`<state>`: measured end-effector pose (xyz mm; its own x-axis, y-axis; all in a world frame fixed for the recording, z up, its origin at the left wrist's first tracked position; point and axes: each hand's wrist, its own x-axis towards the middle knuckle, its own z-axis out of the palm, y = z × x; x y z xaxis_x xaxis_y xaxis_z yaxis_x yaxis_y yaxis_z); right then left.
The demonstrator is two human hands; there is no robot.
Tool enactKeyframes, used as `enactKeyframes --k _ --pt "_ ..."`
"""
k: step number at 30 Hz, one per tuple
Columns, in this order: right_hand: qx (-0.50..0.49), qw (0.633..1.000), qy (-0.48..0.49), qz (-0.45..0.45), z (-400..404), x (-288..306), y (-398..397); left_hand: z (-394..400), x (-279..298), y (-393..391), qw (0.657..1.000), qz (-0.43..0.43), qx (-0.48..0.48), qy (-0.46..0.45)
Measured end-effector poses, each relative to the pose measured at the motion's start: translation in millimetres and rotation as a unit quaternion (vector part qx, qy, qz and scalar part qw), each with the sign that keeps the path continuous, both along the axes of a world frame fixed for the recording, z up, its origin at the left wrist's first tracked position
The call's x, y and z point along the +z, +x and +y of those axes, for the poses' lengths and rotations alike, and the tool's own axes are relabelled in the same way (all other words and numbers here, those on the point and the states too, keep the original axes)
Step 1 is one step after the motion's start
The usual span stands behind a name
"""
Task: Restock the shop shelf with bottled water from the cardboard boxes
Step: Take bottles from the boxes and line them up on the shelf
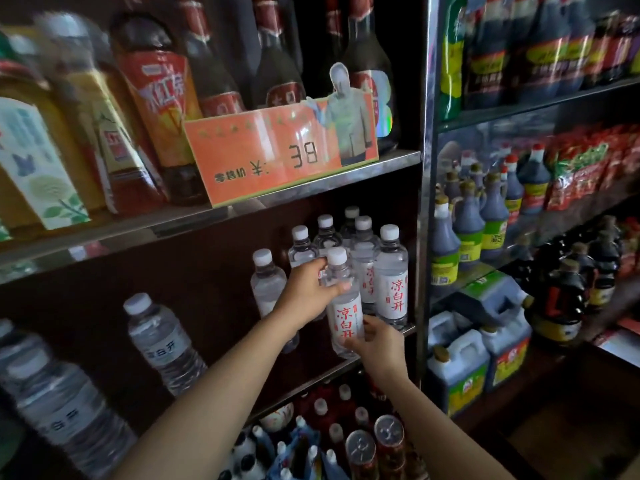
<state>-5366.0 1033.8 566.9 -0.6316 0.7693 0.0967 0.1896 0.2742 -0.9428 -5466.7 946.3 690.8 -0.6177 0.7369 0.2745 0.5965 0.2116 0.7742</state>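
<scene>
Both hands are on one clear plastic water bottle with a white cap and red characters on its label (343, 306), and this looks like the placing step. The left hand (311, 289) wraps the bottle's shoulder just under the cap, the right hand (375, 341) cups its base, both closed on it. The bottle is upright at the front edge of the middle metal shelf (346, 365), just in front of the cluster of matching white-capped water bottles (367, 258). Whether its base is already down, I can't tell. Next move, I'd say: seat it flush against that cluster without knocking neighbours, then let go. No cardboard boxes are in view.
</scene>
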Motion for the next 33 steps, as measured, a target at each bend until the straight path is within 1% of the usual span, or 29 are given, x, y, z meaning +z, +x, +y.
enactKeyframes --k 3,6,8,11,16,19,22,26,30,31,33 --pt "-0.087 0.996 0.02 -0.001 -1.0 -3.1 -12.8 12.9 -0.3 -7.2 0.999 0.022 0.025 0.01" --pt "-0.122 0.992 0.027 0.005 -1.8 -7.1 -24.3 24.2 0.2 -15.6 0.999 0.027 0.03 0.006" --pt "-0.126 0.992 0.021 0.008 -0.4 -7.6 -31.4 30.4 -0.7 -22.5 0.999 0.023 0.034 -0.001" --pt "-0.126 0.991 0.039 0.009 3.2 -6.6 -41.7 39.1 -3.0 -31.0 0.998 0.036 0.049 -0.001" --pt "-0.12 0.988 0.098 -0.016 12.0 -1.9 -54.6 53.2 1.3 -43.9 0.986 0.115 0.113 -0.053" --pt "-0.122 0.982 0.14 -0.033 13.1 -3.4 -61.8 60.1 3.3 -48.5 0.985 0.109 0.118 -0.057" --pt "-0.12 0.98 0.155 -0.034 12.3 -6.0 -64.5 61.9 2.1 -49.3 0.987 0.107 0.109 -0.054" --pt "-0.115 0.983 0.139 -0.036 11.8 -4.7 -63.5 57.8 2.2 -41.9 0.98 0.142 0.123 -0.064" --pt "-0.119 0.989 0.083 0.004 13.3 0.8 -57.8 49.7 11.0 -26.0 0.951 0.247 0.157 -0.105" --pt "-0.118 0.991 0.068 0.014 13.5 3.2 -56.0 47.0 13.3 -21.4 0.947 0.259 0.158 -0.106" --pt "-0.108 0.993 0.044 0.036 11.6 9.7 -49.7 39.0 18.1 -10.6 0.954 0.24 0.154 -0.09"
